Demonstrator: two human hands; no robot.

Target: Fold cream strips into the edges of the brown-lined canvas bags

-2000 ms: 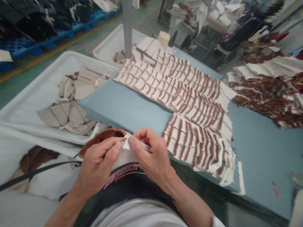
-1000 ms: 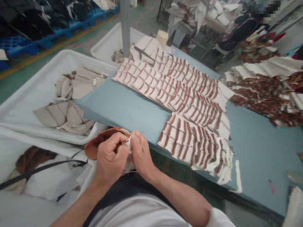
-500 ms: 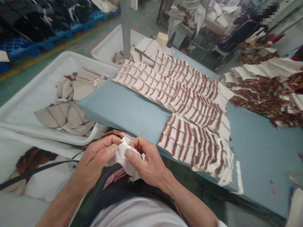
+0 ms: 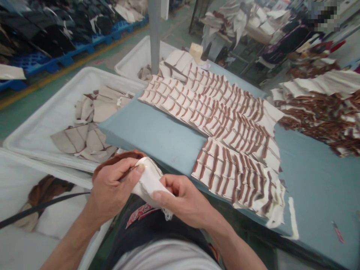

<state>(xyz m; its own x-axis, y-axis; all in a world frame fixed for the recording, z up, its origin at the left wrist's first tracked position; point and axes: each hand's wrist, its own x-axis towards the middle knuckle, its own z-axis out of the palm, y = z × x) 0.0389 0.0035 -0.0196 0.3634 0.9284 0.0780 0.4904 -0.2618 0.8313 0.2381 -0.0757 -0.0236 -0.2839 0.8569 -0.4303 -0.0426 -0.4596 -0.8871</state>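
Both my hands hold one small fabric piece (image 4: pixel 148 180), cream on the inside with a brown edge, close to my body in front of the table's near edge. My left hand (image 4: pixel 111 187) pinches its upper left part between thumb and fingers. My right hand (image 4: pixel 184 200) grips its lower right part, thumb on top. Just right of my hands, rows of overlapping cream pieces with brown strips (image 4: pixel 222 123) lie on the blue-grey table (image 4: pixel 157 135).
A white tray (image 4: pixel 50 112) holding beige cut pieces stands to the left, another white tray (image 4: pixel 135 56) behind it. A grey post (image 4: pixel 154 33) rises at the table's far corner. Piles of brown and cream pieces (image 4: pixel 323 108) lie at the right. A person works in the far background.
My hands have turned and unfolded the piece, so more of its cream side shows. My right hand has slid lower and rightward along it; my left stays pinched at the top.
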